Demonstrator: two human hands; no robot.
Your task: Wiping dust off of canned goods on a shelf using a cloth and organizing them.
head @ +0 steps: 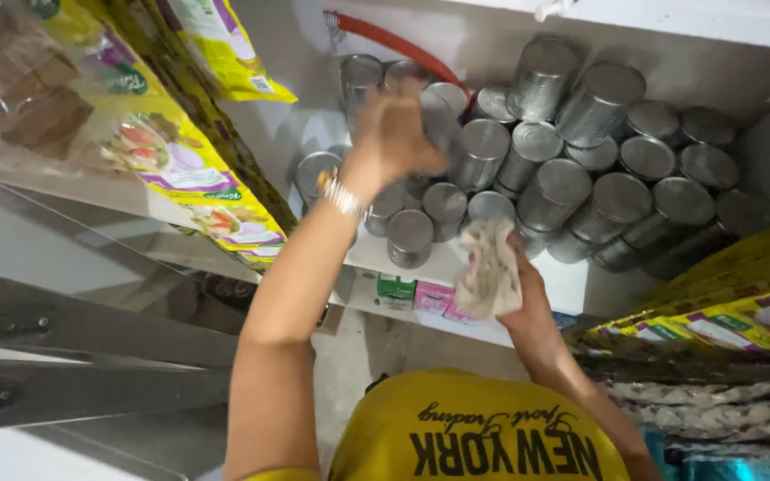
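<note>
Yellow short-sleeved T-shirt (pixel 479 436), bold black block lettering across chest, thinner black script line beside it. Arms bare from sleeve down. Left wrist: metal-link bracelet or watch band (pixel 342 196), silver with gold-toned piece at one edge. Left hand (pixel 394 134) bare, blurred. Right hand (pixel 528 294) bare, no ring or band visible on right wrist.

Packed silver cans (pixel 563 151) fill the white shelf (pixel 581 285) from 11 to 2 o'clock, no gaps between. Bare shelf strip at centre, front edge. Hanging yellow packets (pixel 198 178) crowd 9 to 10 o'clock; stacked packets (pixel 741 303) block 3 o'clock.
</note>
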